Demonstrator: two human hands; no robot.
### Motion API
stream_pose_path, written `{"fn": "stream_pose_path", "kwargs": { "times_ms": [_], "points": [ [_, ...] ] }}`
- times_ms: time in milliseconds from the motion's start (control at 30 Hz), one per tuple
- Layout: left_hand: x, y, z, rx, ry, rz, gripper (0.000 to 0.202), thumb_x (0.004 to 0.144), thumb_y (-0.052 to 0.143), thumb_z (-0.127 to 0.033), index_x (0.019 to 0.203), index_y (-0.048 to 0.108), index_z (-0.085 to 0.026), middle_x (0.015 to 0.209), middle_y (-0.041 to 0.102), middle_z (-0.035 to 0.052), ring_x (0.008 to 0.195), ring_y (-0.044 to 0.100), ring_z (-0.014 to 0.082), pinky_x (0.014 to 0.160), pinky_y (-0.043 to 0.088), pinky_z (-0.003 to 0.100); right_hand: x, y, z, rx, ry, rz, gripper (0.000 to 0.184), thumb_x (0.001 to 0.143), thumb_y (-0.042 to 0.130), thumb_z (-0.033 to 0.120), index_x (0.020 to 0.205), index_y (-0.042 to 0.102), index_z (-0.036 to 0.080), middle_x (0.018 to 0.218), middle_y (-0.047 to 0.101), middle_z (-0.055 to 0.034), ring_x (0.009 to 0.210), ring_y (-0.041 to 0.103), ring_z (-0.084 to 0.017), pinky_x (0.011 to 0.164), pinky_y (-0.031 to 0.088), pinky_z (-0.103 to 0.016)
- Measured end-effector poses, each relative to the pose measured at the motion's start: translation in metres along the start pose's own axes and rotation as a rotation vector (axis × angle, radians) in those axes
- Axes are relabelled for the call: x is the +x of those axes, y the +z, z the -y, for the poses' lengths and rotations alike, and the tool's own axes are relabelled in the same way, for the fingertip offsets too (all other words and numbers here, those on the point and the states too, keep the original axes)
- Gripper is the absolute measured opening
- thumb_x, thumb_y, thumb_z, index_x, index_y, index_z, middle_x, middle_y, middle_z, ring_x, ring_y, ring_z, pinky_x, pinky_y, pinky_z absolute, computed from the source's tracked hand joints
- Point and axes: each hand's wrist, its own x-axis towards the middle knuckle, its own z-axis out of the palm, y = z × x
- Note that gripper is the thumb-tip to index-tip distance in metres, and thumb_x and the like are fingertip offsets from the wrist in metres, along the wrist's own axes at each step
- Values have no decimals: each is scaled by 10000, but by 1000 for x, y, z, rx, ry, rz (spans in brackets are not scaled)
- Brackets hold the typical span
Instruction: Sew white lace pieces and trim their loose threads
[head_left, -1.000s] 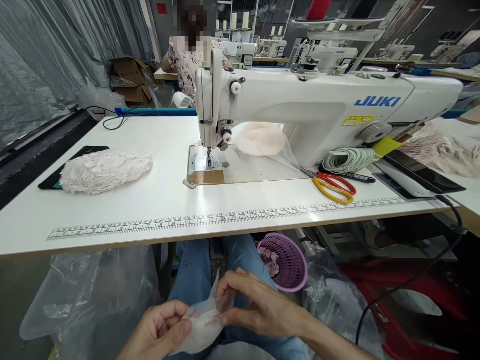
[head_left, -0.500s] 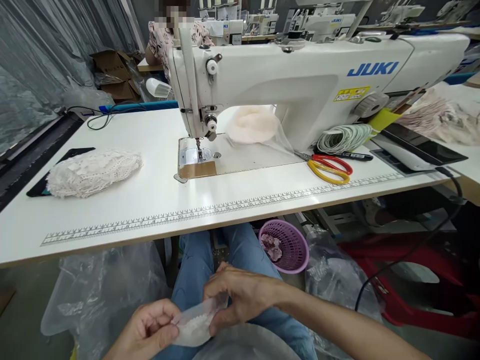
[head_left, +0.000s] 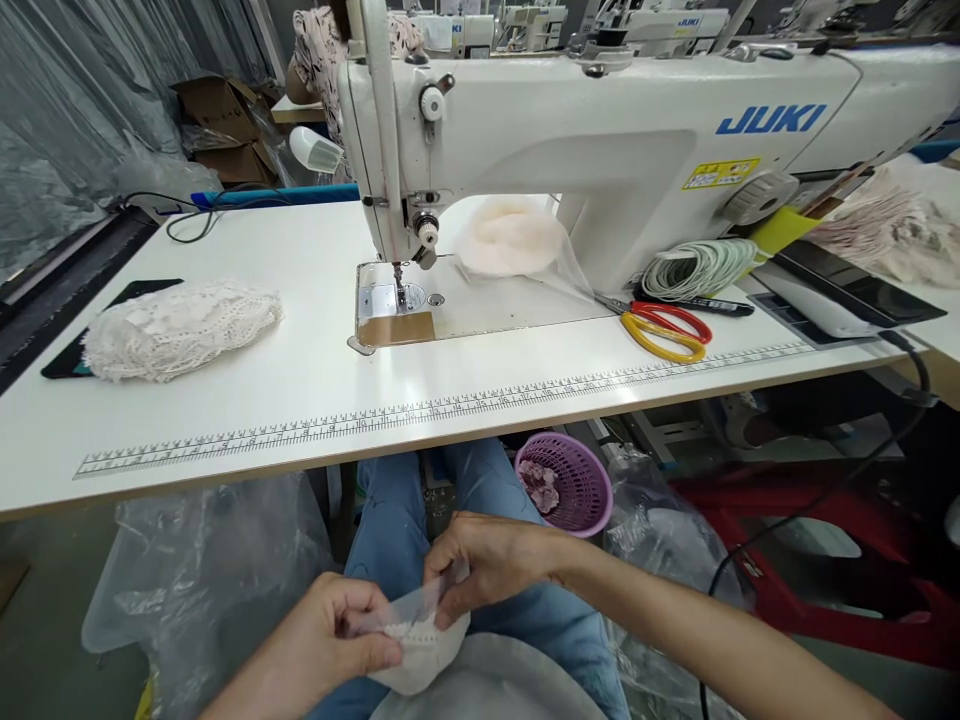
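Low over my lap, my left hand and my right hand both pinch a small pale sheer fabric piece with a lace-like edge. The left hand grips its left side, the right hand holds its upper right edge. Under the hands lies more pale fabric on my jeans. The hands are below and in front of the white table, well away from the sewing machine.
On the table sit a heap of white lace, a peach fabric bundle, red and yellow scissors and coiled cord. A purple basket and plastic bags are below. Another person sits behind.
The view has shifted down and closer to the machine. Both hands kept hold of the sheer piece and moved slightly closer together, with the right hand higher in the picture.
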Motion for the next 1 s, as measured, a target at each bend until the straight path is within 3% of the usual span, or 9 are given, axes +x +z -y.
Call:
{"fn": "stream_pose_path", "kwargs": {
  "times_ms": [167,367,633,800,1000],
  "points": [
    [-7,-7,4,15,0,-21,430,584,740,-549,538,558,-161,475,316,-80,486,217,83,491,157,225,-2,-2,-1,-41,22,16,245,711,740,281,897,665,141,765,663,10,702,616,-120,591,421,-156],
    [-9,-13,20,10,29,-26,538,553,704,-660,527,493,-165,484,326,-73,479,243,73,485,156,217,0,4,-4,-86,-15,-49,169,709,745,241,815,674,130,660,613,38,643,594,-95,568,403,-138],
    [-7,-2,10,-89,24,27,473,586,752,-563,757,698,-125,588,487,-17,536,320,84,511,223,203,0,3,-5,97,-13,3,160,702,738,210,803,671,104,675,603,39,651,583,-93,554,410,-122],
    [-5,-3,12,-36,59,28,481,605,724,-590,642,725,-110,519,413,-28,514,289,82,494,202,209,-2,-2,-5,166,24,24,80,726,693,122,799,683,91,703,624,30,675,584,-85,614,430,-119],
    [0,-12,31,19,62,35,470,648,687,-592,624,714,-124,505,342,-42,500,258,83,488,173,227,-3,-9,-11,299,23,67,101,741,666,112,832,699,81,749,655,-2,735,619,-114,681,467,-149]
  ]
}}
